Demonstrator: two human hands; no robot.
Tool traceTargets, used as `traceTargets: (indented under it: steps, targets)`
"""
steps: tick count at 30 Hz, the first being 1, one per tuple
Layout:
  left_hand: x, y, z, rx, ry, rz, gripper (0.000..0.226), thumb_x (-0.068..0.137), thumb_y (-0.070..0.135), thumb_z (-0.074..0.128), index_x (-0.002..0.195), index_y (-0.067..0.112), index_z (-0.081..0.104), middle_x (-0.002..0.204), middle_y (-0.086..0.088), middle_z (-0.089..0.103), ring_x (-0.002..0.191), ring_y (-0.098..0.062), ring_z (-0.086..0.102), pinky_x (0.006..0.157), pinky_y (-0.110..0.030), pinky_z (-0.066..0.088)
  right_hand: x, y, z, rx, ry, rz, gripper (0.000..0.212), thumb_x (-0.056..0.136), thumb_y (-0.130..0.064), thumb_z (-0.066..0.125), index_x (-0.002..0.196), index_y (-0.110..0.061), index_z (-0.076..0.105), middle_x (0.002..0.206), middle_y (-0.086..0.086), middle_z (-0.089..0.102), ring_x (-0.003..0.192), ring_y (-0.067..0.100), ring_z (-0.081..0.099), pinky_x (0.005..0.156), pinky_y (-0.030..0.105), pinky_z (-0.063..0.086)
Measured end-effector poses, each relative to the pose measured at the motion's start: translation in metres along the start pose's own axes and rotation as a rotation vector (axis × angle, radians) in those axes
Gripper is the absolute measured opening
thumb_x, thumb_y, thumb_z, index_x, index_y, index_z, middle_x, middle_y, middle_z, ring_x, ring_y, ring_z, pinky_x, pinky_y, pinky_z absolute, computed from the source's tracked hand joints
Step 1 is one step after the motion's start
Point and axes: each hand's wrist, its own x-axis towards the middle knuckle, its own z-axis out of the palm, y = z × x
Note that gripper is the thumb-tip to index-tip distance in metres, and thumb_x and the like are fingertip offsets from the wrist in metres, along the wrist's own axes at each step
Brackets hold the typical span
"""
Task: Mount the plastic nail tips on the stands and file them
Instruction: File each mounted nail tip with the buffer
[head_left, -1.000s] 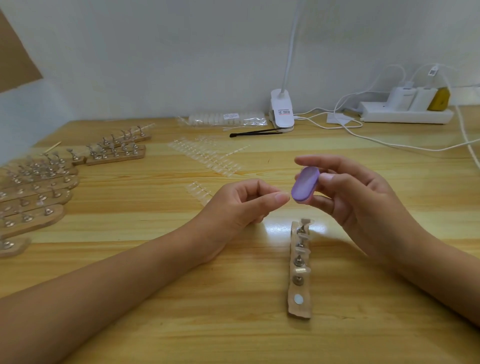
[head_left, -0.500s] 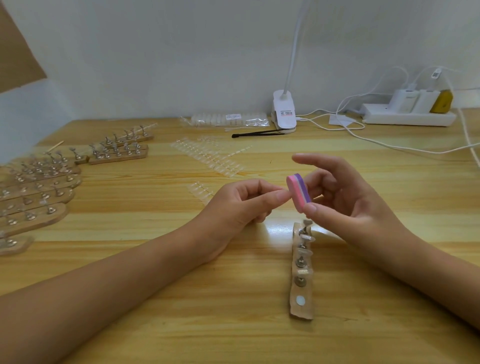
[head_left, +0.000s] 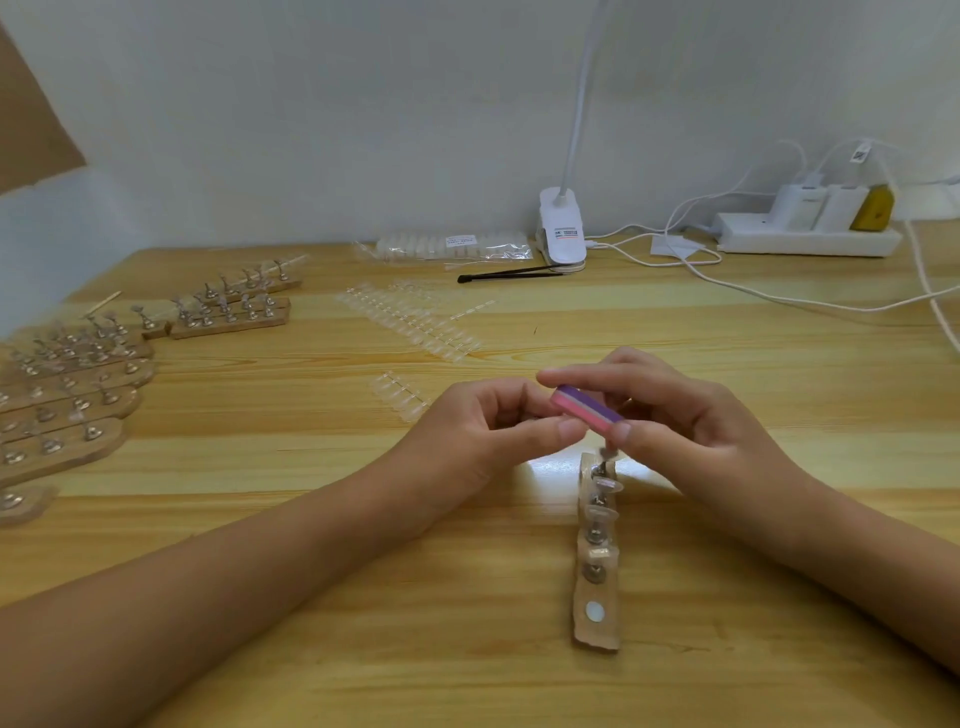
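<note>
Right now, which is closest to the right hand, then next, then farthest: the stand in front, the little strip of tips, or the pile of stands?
1. The stand, just under the right hand, which holds the file.
2. The strip of tips, to the left, past the left hand.
3. The pile of stands, far off to the left.

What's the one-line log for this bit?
right hand: holds pink-purple file | left hand: pinched beside file, contents hidden | stand: on table

Clip lamp (head_left: 562, 228) at wall; power strip (head_left: 810, 241) right; black tool (head_left: 511, 273) before lamp.
</note>
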Motion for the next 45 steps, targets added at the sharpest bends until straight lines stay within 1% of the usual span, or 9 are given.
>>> traceTargets:
  steps: [4,7,8,11,15,19,23,33,45]
  targets:
    - [0.0,0.006,0.002,-0.006,0.001,-0.008,0.026,0.077,0.029,0.066,0.091,0.008,0.068,0.061,0.012,0.062,0.062,0.005,0.054,0.065,-0.007,0.042,-0.001,-0.002,-0.004,0.003,0.008,0.017,0.043,0.082,-0.008,0.051,0.115,-0.025,0.072,0.094,0.011,0.054,0.081,0.018,0.053,0.072,0.018,0.048]
    - [-0.002,0.006,0.005,0.043,-0.02,-0.019,0.03,0.08,0.024,0.075,0.105,0.007,0.071,0.099,-0.035,0.062,0.09,-0.018,0.058,0.088,-0.027,0.045,-0.001,-0.001,-0.001,-0.035,-0.004,0.002,0.042,0.082,-0.009,0.051,0.115,-0.025,0.072,0.094,0.013,0.054,0.084,0.026,0.052,0.072,0.017,0.045]
    - [-0.002,0.006,0.005,0.044,-0.015,-0.024,0.032,0.08,0.025,0.075,0.106,0.007,0.071,0.101,-0.034,0.063,0.091,-0.017,0.059,0.089,-0.027,0.046,0.0,0.0,-0.001,-0.032,-0.007,-0.001,0.041,0.083,-0.009,0.051,0.115,-0.025,0.072,0.094,0.013,0.054,0.085,0.028,0.053,0.072,0.019,0.046]
    - [-0.001,0.008,0.003,-0.005,0.022,-0.023,0.029,0.075,0.033,0.068,0.093,0.009,0.071,0.064,0.009,0.063,0.062,0.001,0.054,0.063,-0.009,0.042,0.0,0.0,-0.003,-0.004,0.012,-0.007,0.039,0.083,-0.009,0.053,0.113,-0.025,0.072,0.095,0.014,0.055,0.086,0.024,0.054,0.072,0.018,0.048]
    - [0.0,0.007,0.003,-0.003,0.0,-0.005,0.025,0.077,0.029,0.066,0.091,0.008,0.068,0.057,0.019,0.056,0.054,0.005,0.049,0.056,-0.005,0.037,-0.001,0.001,-0.003,-0.026,0.019,-0.04,0.041,0.084,-0.006,0.055,0.118,-0.024,0.068,0.092,0.009,0.055,0.084,0.015,0.053,0.074,0.017,0.046]
    - [0.001,0.008,0.003,-0.02,0.039,-0.022,0.01,0.078,0.03,0.076,0.079,0.021,0.072,0.058,0.015,0.052,0.053,0.001,0.044,0.056,-0.009,0.038,-0.001,0.004,0.001,-0.018,0.05,-0.068,0.037,0.084,-0.021,0.063,0.121,-0.026,0.065,0.098,0.01,0.059,0.089,0.021,0.057,0.08,0.026,0.05]
    - [0.004,0.004,-0.001,-0.084,0.112,-0.073,0.021,0.068,0.047,0.073,0.074,0.027,0.074,0.061,0.01,0.051,0.055,-0.004,0.043,0.06,-0.015,0.04,-0.002,0.011,0.001,-0.031,0.079,-0.115,0.04,0.083,-0.023,0.072,0.12,-0.026,0.058,0.096,0.003,0.06,0.091,0.022,0.059,0.088,0.037,0.05]
    - [0.003,0.004,-0.003,-0.135,0.036,-0.084,0.019,0.074,0.045,0.07,0.086,0.03,0.076,0.068,0.008,0.051,0.062,-0.006,0.045,0.066,-0.016,0.042,0.004,0.017,0.0,-0.097,0.221,-0.264,0.039,0.083,-0.031,0.072,0.113,-0.03,0.046,0.102,-0.01,0.059,0.094,0.024,0.062,0.084,0.034,0.053]
    - [0.003,0.004,-0.005,-0.106,-0.021,-0.065,0.019,0.075,0.04,0.07,0.09,0.028,0.075,0.071,0.005,0.054,0.065,-0.006,0.046,0.071,-0.021,0.041,0.003,0.017,0.004,-0.192,0.223,-0.318,0.031,0.082,-0.036,0.072,0.102,-0.021,0.053,0.1,-0.003,0.059,0.092,0.03,0.059,0.079,0.043,0.05]
